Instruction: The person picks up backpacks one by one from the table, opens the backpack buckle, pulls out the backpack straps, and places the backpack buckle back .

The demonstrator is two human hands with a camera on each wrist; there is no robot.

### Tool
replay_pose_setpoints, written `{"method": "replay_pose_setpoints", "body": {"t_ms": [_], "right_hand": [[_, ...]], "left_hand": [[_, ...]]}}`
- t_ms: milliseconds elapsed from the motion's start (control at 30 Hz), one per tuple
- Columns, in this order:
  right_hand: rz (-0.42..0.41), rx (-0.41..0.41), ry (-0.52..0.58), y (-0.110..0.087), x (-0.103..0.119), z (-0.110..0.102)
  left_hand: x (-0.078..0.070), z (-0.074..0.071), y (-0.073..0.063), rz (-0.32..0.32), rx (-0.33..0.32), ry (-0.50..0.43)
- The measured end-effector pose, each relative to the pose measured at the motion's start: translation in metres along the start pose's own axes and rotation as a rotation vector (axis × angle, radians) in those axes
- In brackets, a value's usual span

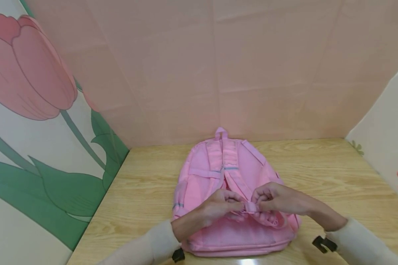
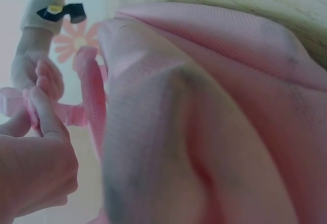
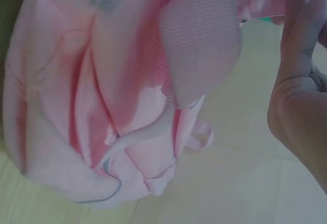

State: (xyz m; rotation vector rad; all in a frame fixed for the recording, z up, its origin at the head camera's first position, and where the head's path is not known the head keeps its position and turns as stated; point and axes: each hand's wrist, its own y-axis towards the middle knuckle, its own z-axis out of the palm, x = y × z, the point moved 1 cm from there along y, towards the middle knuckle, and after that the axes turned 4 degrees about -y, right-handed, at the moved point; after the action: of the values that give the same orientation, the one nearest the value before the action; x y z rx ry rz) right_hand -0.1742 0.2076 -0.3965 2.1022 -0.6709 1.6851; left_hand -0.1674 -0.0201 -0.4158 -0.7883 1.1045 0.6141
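A pink backpack lies on the table with its shoulder-strap side up and its top loop pointing away from me. Over its lower half, my left hand and my right hand meet at a pink strap stretched between them. In the left wrist view, thumb and forefinger of the left hand pinch a pink piece on that strap. Close behind it appears the right hand. From the backpack, the strap runs up to the right hand's fingers, which hold it.
Under the backpack is a wood-grain table. A plain pinkish backdrop stands behind it. To the left is a panel with a large tulip print, and to the right a white panel with flower prints. Dark clips sit at both cuffs.
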Motion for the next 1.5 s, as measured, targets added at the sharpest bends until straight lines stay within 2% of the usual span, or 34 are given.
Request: {"method": "replay_pose_setpoints", "body": {"t_ms": [200,600,767,933,1133,1300,1500], "right_hand": [[0.014,-0.011,0.043,-0.002,-0.003,0.001],[-0.118,-0.052,0.037,0.001,-0.014,0.006],[-0.14,-0.062,0.046,0.001,-0.013,0.009],[-0.167,-0.082,-0.002,0.001,-0.012,0.01],[-0.198,-0.135,-0.141,0.001,-0.008,0.012],[-0.158,-0.167,-0.17,0.001,-0.004,0.013],[-0.077,-0.153,-0.003,0.0,-0.006,0.01]], "left_hand": [[-0.001,0.0,0.0,-0.003,-0.002,-0.009],[0.0,-0.002,0.0,-0.003,0.008,-0.014],[-0.002,-0.002,-0.001,-0.01,0.007,-0.009],[-0.005,-0.001,-0.002,-0.018,0.01,0.004],[-0.006,0.0,-0.002,-0.015,0.011,0.025],[-0.005,-0.002,-0.002,-0.022,0.027,-0.002],[-0.005,-0.004,0.0,-0.034,0.045,-0.053]]}}
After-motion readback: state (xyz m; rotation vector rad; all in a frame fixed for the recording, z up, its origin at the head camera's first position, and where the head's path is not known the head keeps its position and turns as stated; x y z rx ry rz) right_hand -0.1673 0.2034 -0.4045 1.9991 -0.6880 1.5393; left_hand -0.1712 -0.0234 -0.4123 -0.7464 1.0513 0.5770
